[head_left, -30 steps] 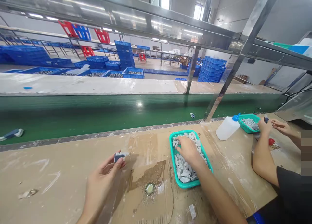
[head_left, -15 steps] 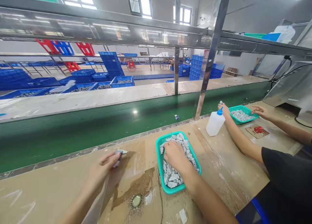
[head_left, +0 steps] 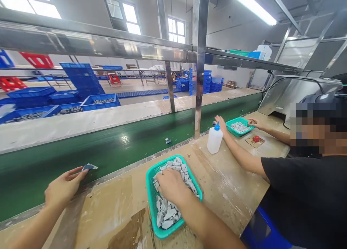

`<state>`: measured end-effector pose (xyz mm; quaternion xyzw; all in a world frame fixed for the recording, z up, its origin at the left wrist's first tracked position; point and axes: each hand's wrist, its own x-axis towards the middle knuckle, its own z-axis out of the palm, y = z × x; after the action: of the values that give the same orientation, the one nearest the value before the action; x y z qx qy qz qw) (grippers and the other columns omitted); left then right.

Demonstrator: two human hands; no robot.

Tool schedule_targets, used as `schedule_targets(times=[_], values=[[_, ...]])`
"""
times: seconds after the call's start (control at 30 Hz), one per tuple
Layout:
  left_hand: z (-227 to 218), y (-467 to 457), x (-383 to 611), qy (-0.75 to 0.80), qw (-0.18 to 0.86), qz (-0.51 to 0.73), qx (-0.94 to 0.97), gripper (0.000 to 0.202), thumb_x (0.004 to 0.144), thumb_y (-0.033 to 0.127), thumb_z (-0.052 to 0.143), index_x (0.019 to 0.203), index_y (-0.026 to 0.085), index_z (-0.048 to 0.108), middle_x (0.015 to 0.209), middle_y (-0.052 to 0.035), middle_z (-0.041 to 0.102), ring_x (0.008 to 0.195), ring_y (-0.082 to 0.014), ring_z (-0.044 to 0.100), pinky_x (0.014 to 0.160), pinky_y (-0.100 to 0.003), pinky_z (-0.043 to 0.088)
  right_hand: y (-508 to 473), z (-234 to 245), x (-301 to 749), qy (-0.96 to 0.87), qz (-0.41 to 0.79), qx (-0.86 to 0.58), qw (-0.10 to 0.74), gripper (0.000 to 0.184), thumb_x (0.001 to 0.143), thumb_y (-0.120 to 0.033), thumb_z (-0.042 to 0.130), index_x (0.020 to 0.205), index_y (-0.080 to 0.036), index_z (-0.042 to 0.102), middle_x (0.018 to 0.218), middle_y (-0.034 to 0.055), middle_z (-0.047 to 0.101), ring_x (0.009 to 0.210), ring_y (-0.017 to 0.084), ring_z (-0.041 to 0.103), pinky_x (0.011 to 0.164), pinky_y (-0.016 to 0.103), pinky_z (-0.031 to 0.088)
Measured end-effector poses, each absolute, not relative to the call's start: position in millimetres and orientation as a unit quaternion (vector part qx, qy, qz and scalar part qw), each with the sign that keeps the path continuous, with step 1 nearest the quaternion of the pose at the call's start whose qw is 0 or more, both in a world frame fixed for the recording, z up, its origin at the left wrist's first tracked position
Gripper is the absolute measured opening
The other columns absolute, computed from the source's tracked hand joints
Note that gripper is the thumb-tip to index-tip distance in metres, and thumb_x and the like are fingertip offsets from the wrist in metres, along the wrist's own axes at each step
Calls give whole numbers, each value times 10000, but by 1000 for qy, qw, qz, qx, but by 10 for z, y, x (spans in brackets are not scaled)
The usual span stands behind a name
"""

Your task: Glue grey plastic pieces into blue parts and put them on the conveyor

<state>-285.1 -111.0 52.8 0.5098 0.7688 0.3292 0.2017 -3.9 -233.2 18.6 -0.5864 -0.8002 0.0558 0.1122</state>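
My left hand (head_left: pixel 63 187) is out over the edge of the green conveyor belt (head_left: pixel 124 147), pinching a small dark-blue and pale-grey piece (head_left: pixel 89 167) between thumb and fingers. My right hand (head_left: pixel 172 184) reaches into a green plastic basket (head_left: pixel 155 225) filled with grey, angular pieces (head_left: pixel 169 214). Its fingers curl down among them, and the tips are hidden, so what they grip cannot be made out. Another small dark-and-white piece (head_left: pixel 168 141) lies on the belt.
A white squeeze bottle (head_left: pixel 214 140) with a blue cap stands right of the basket. Beyond it, a co-worker (head_left: pixel 300 184) has hands by a second green basket (head_left: pixel 235 133); a red blob (head_left: pixel 256 138) on cardboard lies nearby. A metal post (head_left: pixel 199 97) rises at the belt's edge.
My left hand has moved from above the table out to the belt, still pinching its piece. My right hand stays in the basket. The view has swung right, bringing the co-worker's head into sight.
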Motion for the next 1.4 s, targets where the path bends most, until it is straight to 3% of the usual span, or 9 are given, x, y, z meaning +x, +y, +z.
schedule_targets(times=[0.1, 0.27, 0.4, 0.5, 0.63, 0.77, 1.0, 1.17, 1.4], values=[[423, -1034, -2769, 807, 85, 226, 539, 223, 737, 392, 600, 855, 208, 554, 947, -83, 699, 1166, -395, 549, 864, -519, 500, -2312, 173, -17, -797, 63, -588, 125, 188, 804, -61, 610, 975, -137, 612, 985, 102, 676, 943, 242, 629, 765, 309, 486], [190, -895, -2315, 657, 24, 224, 720, 484, 844, 378, 455, 1227, 83, 466, 1438, -285, 404, 1371, -445, 327, 1030, -630, 351, -2312, 138, -1, -793, 89, -583, 151, 285, 790, -26, 585, 1063, -108, 587, 1012, 120, 676, 967, 253, 628, 837, 334, 483], [28, -605, -1745, 506, 99, 186, 836, 508, 813, 224, 405, 1294, 81, 490, 1452, -208, 449, 1368, -310, 406, 1138, -427, 323, -2350, 140, -8, -794, 119, -568, 182, 317, 806, -62, 585, 1122, -85, 598, 1049, 150, 657, 1005, 281, 618, 904, 384, 483], [-27, -395, -1346, 435, 147, 188, 868, 598, 706, 206, 463, 1292, 106, 532, 1497, -161, 413, 1431, -303, 305, 1162, -443, 290, -2384, 180, -6, -784, 139, -564, 217, 347, 867, -115, 531, 1207, -157, 580, 1146, 106, 614, 1014, 226, 624, 906, 337, 505], [9, -253, -1055, 430, 250, 191, 846, 509, 583, 200, 522, 1064, 152, 681, 1377, -129, 561, 1443, -339, 263, 1149, -483, 298, -2389, 244, -1, -730, 228, -549, 336, 336, 857, -72, 505, 1134, -198, 647, 1113, 64, 587, 1069, 158, 603, 957, 254, 484], [96, -253, -1052, 469, 294, 205, 807, 301, 568, 161, 558, 825, 193, 712, 1101, -121, 719, 1266, -357, 518, 1053, -419, 416, -2354, 253, 5, -672, 302, -523, 429, 324, 835, -59, 534, 1028, -235, 724, 1022, 38, 621, 1062, 165, 596, 959, 265, 473], [323, -552, -1233, 549, 339, 327, 691, 281, 793, 299, 665, 1047, 179, 651, 883, -30, 683, 1144, -296, 575, 994, -375, 456, -2290, 148, 1, -477, 579, -450, 484, 378, 659, -188, 839, 1001, -194, 677, 824, -20, 643, 730, 135, 674, 673, 205, 515], [507, -1011, -1435, 555, 540, 445, 450, 256, 972, 175, 340, 1033, 104, 578, 787, -46, 613, 767, -133, 641, 701, -226, 567, -2282, 186, 21, -459, 623, -428, 467, 112, 840, -156, 629, 948, -147, 658, 737, -10, 618, 500, 82, 625, 444, 134, 382], [595, -1989, -2090, 615, 638, 404, 226, 179, 673, 163, 642, 807, 206, 751, 660, -56, 598, 551, -160, 522, 417, -220, 515, -2298, 189, 72, -470, 598, -441, 476, 193, 795, -153, 619, 977, -173, 681, 662, -41, 602, 468, 91, 592, 516, 194, 466]])
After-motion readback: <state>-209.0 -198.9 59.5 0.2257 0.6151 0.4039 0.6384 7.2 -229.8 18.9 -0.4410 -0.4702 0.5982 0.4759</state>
